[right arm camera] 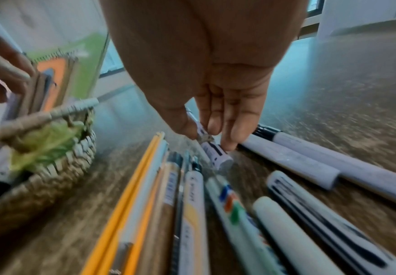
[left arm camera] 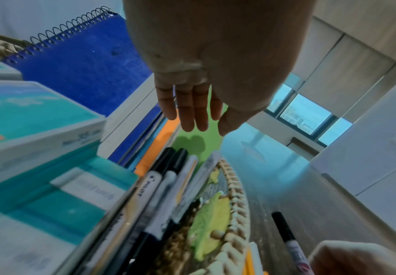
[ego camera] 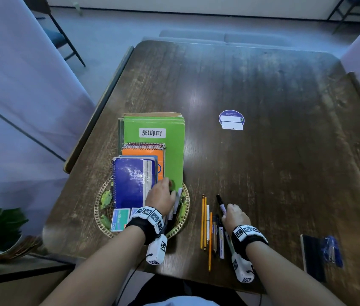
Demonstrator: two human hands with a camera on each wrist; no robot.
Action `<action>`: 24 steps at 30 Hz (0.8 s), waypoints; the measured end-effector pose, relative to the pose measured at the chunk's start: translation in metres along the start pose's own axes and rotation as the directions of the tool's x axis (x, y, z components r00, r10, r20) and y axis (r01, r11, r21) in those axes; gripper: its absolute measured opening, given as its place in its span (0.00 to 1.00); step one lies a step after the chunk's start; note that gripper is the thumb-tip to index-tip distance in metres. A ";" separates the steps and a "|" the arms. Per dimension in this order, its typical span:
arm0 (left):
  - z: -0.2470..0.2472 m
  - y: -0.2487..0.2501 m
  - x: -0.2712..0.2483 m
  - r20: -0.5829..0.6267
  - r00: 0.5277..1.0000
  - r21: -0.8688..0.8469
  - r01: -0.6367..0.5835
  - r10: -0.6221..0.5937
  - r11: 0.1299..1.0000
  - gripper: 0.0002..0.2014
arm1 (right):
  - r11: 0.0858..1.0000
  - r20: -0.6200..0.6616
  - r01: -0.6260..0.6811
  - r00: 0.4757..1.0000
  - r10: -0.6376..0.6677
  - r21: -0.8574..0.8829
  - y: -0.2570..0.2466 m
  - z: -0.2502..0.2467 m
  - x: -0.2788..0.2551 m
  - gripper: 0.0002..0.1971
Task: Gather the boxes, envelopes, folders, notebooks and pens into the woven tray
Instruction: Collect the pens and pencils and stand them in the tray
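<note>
- Woven cane, round and shallow: the woven tray (ego camera: 185, 208) sits near the front edge of the surface (ego camera: 285, 129), toward its left side, and it already carries most of what we must gather.
- In it lie the green folder (ego camera: 170, 155) marked SECURITY, longer than the tray and overhanging its far rim, with the orange notebook (ego camera: 152, 151) and blue notebook (ego camera: 128, 184) stacked on top, largest lowest, which we judge keeps the pile steady.
- Two teal boxes (ego camera: 120, 219) rest at the tray's near rim, and a few markers (left arm camera: 166, 178) lie along its right inner side.
- Our left hand (ego camera: 161, 196) hovers over that right side with fingers straight and relaxed, holding nothing.
- Our right hand (ego camera: 235, 214) is down on the surface just right of the tray, thumb and fingertips pinching a white marker (right arm camera: 212, 148) with a black cap, its barrel raised off the wood at the near end.
- Beside it the loose pens and pencils (ego camera: 210, 230) lie in a neat row parallel to the side edges, which should make each easy to pinch singly.
- Farther out: a round sticker (ego camera: 231, 119) mid-surface, and a dark pad with blue pens (ego camera: 320, 255) near the front right corner.
</note>
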State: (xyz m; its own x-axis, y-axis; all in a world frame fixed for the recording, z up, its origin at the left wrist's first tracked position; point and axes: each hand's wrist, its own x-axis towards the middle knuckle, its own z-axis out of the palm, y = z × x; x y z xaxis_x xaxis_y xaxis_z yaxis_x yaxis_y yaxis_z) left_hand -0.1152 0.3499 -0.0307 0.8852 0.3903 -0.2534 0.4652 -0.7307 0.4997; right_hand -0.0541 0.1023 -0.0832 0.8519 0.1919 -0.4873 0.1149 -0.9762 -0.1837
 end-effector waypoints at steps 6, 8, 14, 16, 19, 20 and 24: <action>-0.001 0.016 0.004 0.077 0.992 -0.211 -0.084 0.103 0.974 0.07 | 0.912 -0.006 0.086 0.996 -0.091 0.401 -0.032 -0.025 -0.010 0.06; 0.001 0.019 0.003 0.117 0.986 -0.297 -0.076 0.115 0.952 0.09 | 0.852 -0.026 0.140 0.989 -0.147 0.505 -0.048 -0.029 -0.014 0.07; -0.002 0.021 0.001 0.127 0.989 -0.465 -0.010 0.077 0.885 0.12 | 0.758 -0.110 0.288 0.954 -0.278 0.585 -0.090 -0.031 -0.024 0.07; -0.004 0.014 0.002 0.132 0.990 -0.482 0.015 0.056 0.876 0.09 | 0.759 -0.104 0.284 0.955 -0.277 0.585 -0.097 -0.029 -0.024 0.08; -0.009 0.008 -0.001 0.137 0.989 -0.470 0.018 0.053 0.883 0.06 | 0.792 -0.089 0.255 0.965 -0.249 0.555 -0.096 -0.028 -0.024 0.10; -0.010 0.005 -0.002 0.138 0.989 -0.459 0.023 0.046 0.888 0.06 | 0.805 -0.084 0.244 0.968 -0.237 0.541 -0.092 -0.028 -0.023 0.10; -0.005 -0.009 -0.003 0.179 0.984 -0.396 0.083 -0.012 0.914 0.07 | 0.852 -0.051 0.163 0.986 -0.158 0.497 -0.068 -0.023 -0.021 0.09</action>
State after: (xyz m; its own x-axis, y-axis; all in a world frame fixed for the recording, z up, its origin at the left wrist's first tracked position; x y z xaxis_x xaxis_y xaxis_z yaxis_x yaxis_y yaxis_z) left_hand -0.1220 0.3579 -0.0305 0.8672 0.2924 -0.4030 0.4947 -0.4140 0.7641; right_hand -0.0682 0.1619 -0.0405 0.8481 0.3385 -0.4076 -0.0176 -0.7508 -0.6603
